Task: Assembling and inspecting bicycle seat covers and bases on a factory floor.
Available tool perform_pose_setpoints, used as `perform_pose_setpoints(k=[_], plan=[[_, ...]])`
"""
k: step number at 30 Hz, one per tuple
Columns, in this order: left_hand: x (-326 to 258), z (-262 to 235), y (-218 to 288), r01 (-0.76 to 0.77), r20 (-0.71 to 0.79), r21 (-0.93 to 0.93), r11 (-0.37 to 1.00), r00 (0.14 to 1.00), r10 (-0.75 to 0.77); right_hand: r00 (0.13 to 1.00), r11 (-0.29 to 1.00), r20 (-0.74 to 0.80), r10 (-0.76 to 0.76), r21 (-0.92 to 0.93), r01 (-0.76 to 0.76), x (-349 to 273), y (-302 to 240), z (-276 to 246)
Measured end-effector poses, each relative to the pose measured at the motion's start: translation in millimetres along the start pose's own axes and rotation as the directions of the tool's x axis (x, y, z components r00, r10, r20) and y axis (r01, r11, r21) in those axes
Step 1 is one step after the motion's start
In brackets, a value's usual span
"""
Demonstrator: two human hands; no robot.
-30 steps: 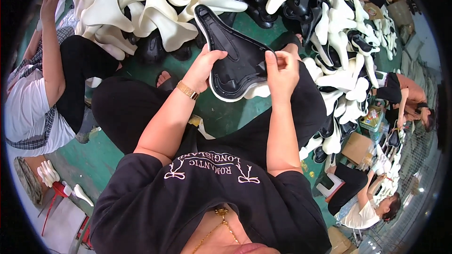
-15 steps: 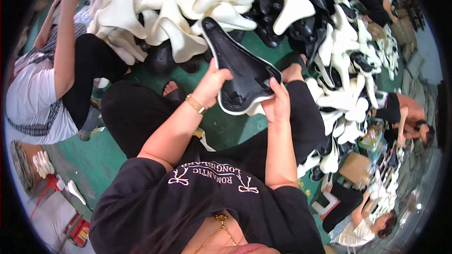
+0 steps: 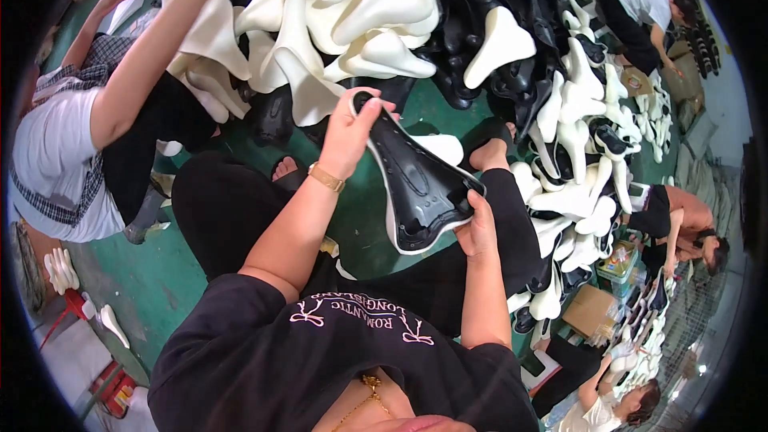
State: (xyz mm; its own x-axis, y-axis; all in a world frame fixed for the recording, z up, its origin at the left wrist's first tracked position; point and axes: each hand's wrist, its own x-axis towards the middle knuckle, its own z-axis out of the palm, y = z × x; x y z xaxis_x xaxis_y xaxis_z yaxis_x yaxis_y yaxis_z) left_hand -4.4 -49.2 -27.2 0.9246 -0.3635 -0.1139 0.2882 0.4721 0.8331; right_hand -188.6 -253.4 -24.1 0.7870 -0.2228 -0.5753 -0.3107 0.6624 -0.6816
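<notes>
Centrally in frame, fingers (image 3: 368,115) grasp black-lined saddle (image 3: 414,180): left hand (image 3: 350,132) at narrow nose, right hand (image 3: 478,230) at wide end.

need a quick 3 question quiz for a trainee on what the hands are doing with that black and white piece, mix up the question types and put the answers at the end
1. Which hand holds the wide end of the saddle-shaped piece?
2. True or false: the piece's hollow black side faces the camera.
3. Which wrist wears the gold-toned wristband? a) right, b) both, c) left

Key:
1. The right hand
2. True
3. c
</notes>
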Motion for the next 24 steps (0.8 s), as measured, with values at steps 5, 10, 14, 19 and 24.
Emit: perform_pose_setpoints(k=[5, 10, 14, 19, 24], plan=[[3, 13, 6, -0.065, 0.131, 0.021, 0.998, 0.989, 0.062, 0.994, 0.994, 0.005, -0.107, -0.022, 0.107, 4, -2, -7], [-2, 18, 11, 0.05, 0.127, -0.281, 0.958, 0.992, -0.015, 0.983, 0.983, -0.013, -0.184, 0.009, 0.184, 14, 7, -13], [-4, 17, 17, 0.078, 0.102, -0.32, 0.944, 0.994, -0.048, 0.969, 0.966, 0.021, -0.248, -0.072, 0.249, 6, 7, -1], [-3, 10, 15, 0.147, 0.167, -0.488, 0.86, 0.983, -0.073, 0.974, 0.96, 0.032, -0.226, -0.164, 0.228, 4, 1, -5], [-2, 10, 15, 0.238, 0.161, -0.576, 0.782, 0.971, -0.178, 0.977, 0.969, 0.019, -0.211, -0.126, 0.212, 5, 9, -10]])
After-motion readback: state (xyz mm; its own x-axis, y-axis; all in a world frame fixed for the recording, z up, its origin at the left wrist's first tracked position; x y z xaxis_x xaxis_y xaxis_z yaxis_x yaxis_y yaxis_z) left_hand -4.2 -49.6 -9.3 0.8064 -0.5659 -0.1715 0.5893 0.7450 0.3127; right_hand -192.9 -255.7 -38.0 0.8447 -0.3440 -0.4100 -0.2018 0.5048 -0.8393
